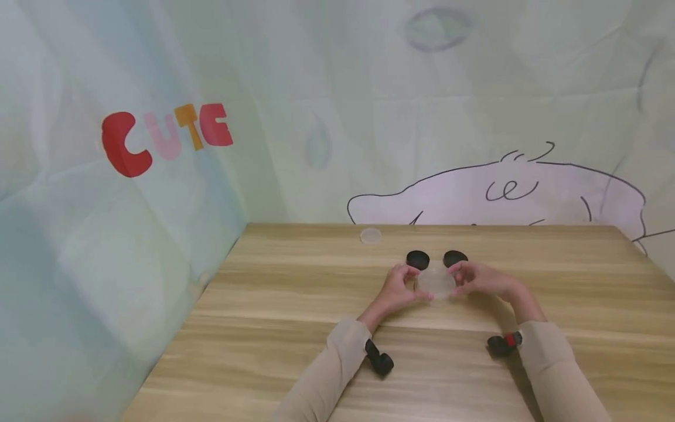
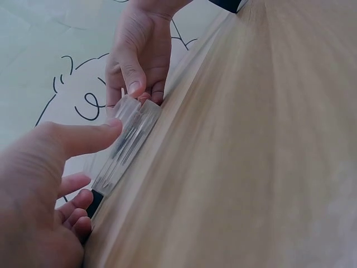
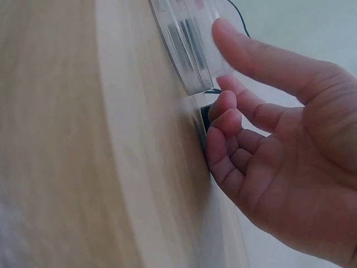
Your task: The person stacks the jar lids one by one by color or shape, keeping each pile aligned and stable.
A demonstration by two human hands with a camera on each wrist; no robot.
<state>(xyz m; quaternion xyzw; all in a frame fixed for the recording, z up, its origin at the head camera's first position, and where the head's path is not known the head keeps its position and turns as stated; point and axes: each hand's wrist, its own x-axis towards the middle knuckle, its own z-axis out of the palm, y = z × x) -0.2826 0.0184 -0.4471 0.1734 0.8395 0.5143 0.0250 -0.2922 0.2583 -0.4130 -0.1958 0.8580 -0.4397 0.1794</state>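
Note:
Between both hands is a clear, round, shallow plastic container [image 1: 436,283], low over the wooden table. From the side, in the left wrist view, its clear plastic [image 2: 125,145] shows as two flat layers, the upper one slightly offset. My left hand [image 1: 398,287] grips its left rim, thumb [image 2: 95,138] along the upper layer and the other fingers lower at the side. On the opposite rim my right hand [image 1: 482,278] holds with thumb [image 3: 268,58] and index finger, the remaining fingers curled inward. Just behind the container lie two black round caps, a left one [image 1: 418,259] and a right one [image 1: 456,258].
A clear round disc [image 1: 371,236] lies near the back edge of the wooden table [image 1: 295,281]. Behind the table hangs a printed cloth [image 1: 327,117] with a line drawing and coloured letters. Each wrist wears a small black camera.

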